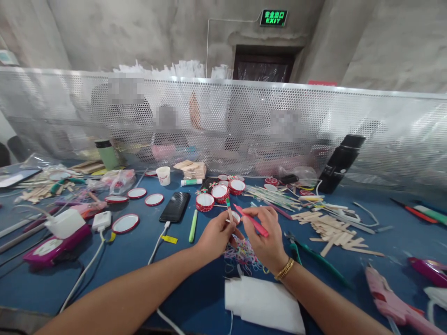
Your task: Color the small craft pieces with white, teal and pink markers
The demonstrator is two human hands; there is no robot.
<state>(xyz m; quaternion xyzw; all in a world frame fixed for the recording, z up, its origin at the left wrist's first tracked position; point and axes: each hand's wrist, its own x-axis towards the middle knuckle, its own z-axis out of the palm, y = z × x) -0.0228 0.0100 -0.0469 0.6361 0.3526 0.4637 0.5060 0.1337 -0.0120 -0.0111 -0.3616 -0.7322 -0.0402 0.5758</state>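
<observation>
My left hand [217, 234] is closed in a pinch on a small wooden stick [229, 211] with a green and red band, held upright over the blue table [139, 260]. My right hand [266, 235], with a gold bracelet on its wrist, grips a red pen-like stick [252, 220] that points up and left toward the wooden stick. Under both hands lies a tangle of coloured rubber bands [240, 255]. Just beyond the hands stand small round tubs wrapped in red patterned tape [205, 202].
A black phone [175, 206] on a white cable, a green pen [193, 225], round red-rimmed lids [125, 223], a heap of wooden sticks [331, 230], green-handled pliers [314, 256], a pink glue gun [394, 302], and white foam [265, 304] lie around. A perforated metal screen [223, 125] backs the table; people sit behind it.
</observation>
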